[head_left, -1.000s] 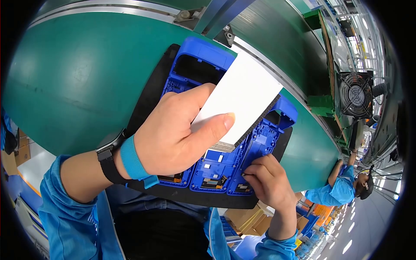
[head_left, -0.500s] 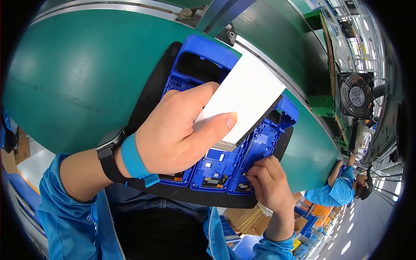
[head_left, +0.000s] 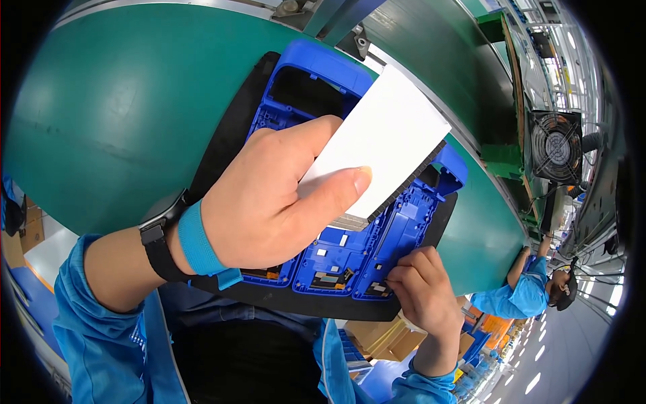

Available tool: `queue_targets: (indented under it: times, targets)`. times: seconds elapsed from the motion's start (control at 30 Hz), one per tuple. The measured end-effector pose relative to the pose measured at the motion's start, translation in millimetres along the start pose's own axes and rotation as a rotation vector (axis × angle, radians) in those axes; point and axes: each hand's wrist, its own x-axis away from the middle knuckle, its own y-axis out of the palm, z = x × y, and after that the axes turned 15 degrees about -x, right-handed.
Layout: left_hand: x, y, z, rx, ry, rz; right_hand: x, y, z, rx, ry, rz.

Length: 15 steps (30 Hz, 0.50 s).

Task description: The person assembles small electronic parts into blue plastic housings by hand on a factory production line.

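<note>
My left hand [head_left: 269, 195] grips a thick stack of white sheets [head_left: 390, 135] with dark layered edges, thumb lying across the top sheet. It is held above several blue plastic housings [head_left: 336, 259] lying side by side on a black mat [head_left: 323, 306]. Small white pads and dark parts show inside the housings; the stack and my left hand hide much of them. My right hand [head_left: 425, 286] is at the near end of the rightmost housing [head_left: 397, 249], thumb and fingers pinched together. Whatever sits between those fingertips is too small to make out.
The mat lies on a green work surface [head_left: 121, 121]. A metal rail and post [head_left: 343, 27] border its far side. To the right are a black fan [head_left: 556, 148] and a person in blue [head_left: 518, 296]. Cardboard boxes [head_left: 383, 337] stand below, near my right arm.
The pinched right fingers have shifted slightly right and down at the housing's near end; a small pale piece seen at their tips earlier no longer shows clearly. The left hand still holds the stack.
</note>
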Motion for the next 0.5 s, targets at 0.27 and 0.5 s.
queue_targets:
  times: [0.27, 0.5]
  targets:
    - [2.4, -0.4, 2.6, -0.036, -0.005, -0.009, 2.1, 1.1, 0.1, -0.002, -0.013, 0.002]
    - [0.8, 0.1, 0.6, -0.017, 0.004, -0.023, 2.7, 1.8, 0.1, -0.019, -0.014, 0.051]
